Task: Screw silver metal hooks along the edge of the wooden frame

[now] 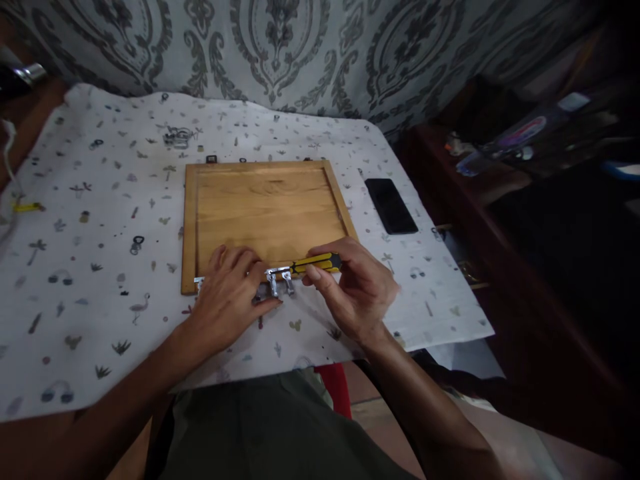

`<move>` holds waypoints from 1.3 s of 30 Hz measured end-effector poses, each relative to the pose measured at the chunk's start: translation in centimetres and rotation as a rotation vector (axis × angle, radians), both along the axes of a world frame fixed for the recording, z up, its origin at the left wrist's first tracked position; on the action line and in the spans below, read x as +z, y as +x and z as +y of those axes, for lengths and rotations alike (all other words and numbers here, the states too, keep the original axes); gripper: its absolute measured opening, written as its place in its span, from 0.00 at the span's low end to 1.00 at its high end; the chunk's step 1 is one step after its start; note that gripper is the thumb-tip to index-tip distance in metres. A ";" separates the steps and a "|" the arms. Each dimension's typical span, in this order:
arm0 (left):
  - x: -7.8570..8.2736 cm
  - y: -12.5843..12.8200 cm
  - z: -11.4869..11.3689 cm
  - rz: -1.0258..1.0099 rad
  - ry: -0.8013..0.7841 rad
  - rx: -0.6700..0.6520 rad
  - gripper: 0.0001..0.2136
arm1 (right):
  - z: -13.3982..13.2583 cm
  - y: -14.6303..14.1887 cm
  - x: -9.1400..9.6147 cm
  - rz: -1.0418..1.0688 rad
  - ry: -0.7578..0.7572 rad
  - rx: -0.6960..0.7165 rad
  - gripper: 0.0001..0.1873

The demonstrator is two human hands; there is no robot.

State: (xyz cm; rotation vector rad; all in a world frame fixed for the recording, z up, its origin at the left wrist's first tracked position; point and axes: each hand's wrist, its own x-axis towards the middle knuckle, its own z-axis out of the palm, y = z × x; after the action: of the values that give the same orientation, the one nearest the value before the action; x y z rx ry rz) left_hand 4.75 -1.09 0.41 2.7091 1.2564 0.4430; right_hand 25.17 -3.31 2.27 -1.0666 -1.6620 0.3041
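A framed wooden cabinet door (265,207) lies flat on the cloth-covered table. On its near edge sits a shiny metal hinge (279,280), its arms sticking out toward me. My left hand (227,290) rests over that edge, fingers bent on the frame and thumb in front of it, the index fingertip close to the hinge. In my right hand (353,283) is a yellow and black screwdriver (315,265), held between thumb and fingers. It points left, its tip end at the hinge. Another metal piece (199,283) shows at the door's near left corner, partly behind my left hand.
A black phone (391,206) lies right of the door. Loose metal hardware (177,137) sits at the back left of the patterned tablecloth (100,247). A small yellow object (29,207) lies far left. Beyond the right edge is a plastic bottle (525,131). A patterned curtain hangs behind.
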 end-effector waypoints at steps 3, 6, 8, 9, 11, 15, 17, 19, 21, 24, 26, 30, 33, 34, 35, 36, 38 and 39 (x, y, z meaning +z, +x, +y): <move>-0.1 0.1 -0.1 0.001 -0.009 -0.001 0.15 | 0.0 0.0 0.0 -0.007 -0.003 -0.002 0.07; -0.1 0.1 -0.1 -0.011 -0.022 -0.004 0.15 | 0.1 -0.1 0.1 -0.021 -0.002 -0.005 0.06; -0.1 0.1 -0.1 -0.027 -0.029 -0.003 0.14 | 0.2 -0.2 0.2 -0.041 0.004 -0.005 0.05; -0.1 0.1 -0.1 -0.033 -0.032 -0.001 0.13 | 0.3 -0.2 0.3 -0.051 0.007 -0.001 0.05; -0.2 0.1 -0.1 -0.038 -0.034 -0.001 0.12 | 0.4 -0.3 0.5 -0.070 0.017 0.005 0.05; -0.2 0.0 -0.1 -0.027 -0.027 -0.016 0.12 | 0.7 -0.4 0.8 -0.107 0.048 -0.002 0.06; -0.1 0.0 0.0 -0.033 -0.037 -0.019 0.12 | 0.7 -0.5 0.9 -0.115 0.053 -0.001 0.06; -0.2 -0.1 0.0 -0.044 -0.054 -0.015 0.11 | 0.8 -0.6 0.9 -0.114 0.051 0.000 0.05; -0.2 0.0 0.0 -0.049 -0.066 -0.006 0.10 | 0.7 -0.8 0.8 -0.107 0.060 -0.003 0.05; -0.3 0.1 0.0 -0.050 -0.068 0.007 0.10 | 0.7 -1.0 0.7 -0.100 0.072 -0.021 0.05; -0.3 0.1 -0.1 -0.057 -0.064 0.013 0.11 | 0.6 -1.2 0.7 -0.097 0.067 -0.041 0.06; -0.3 0.2 -0.1 -0.051 -0.062 0.015 0.12 | 0.3 -1.5 0.6 -0.087 0.049 -0.093 0.12; -0.3 0.1 0.0 -0.031 -0.058 0.010 0.13 | 0.2 -1.4 0.3 -0.071 0.027 -0.122 0.14; -0.2 0.1 0.0 -0.028 -0.056 0.009 0.14 | 0.2 -1.4 0.2 -0.065 0.024 -0.122 0.14; -0.2 0.1 0.0 -0.026 -0.055 0.008 0.14 | 0.2 -1.4 0.1 -0.060 0.023 -0.118 0.13; -0.2 0.1 0.0 -0.025 -0.054 0.006 0.14 | 0.1 -1.3 0.0 -0.056 0.023 -0.114 0.13; -0.2 0.1 0.1 -0.025 -0.055 0.006 0.14 | 0.1 -1.3 -0.1 -0.052 0.025 -0.100 0.13; -0.2 0.1 0.1 -0.027 -0.056 0.006 0.13 | 0.1 -1.3 -0.1 -0.049 0.027 -0.091 0.13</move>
State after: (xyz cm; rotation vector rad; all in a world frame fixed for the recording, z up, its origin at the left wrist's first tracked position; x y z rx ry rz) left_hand 4.86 -1.02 0.23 2.6447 1.2505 0.4369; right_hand 23.86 -3.21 2.21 -1.1340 -1.6511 0.1967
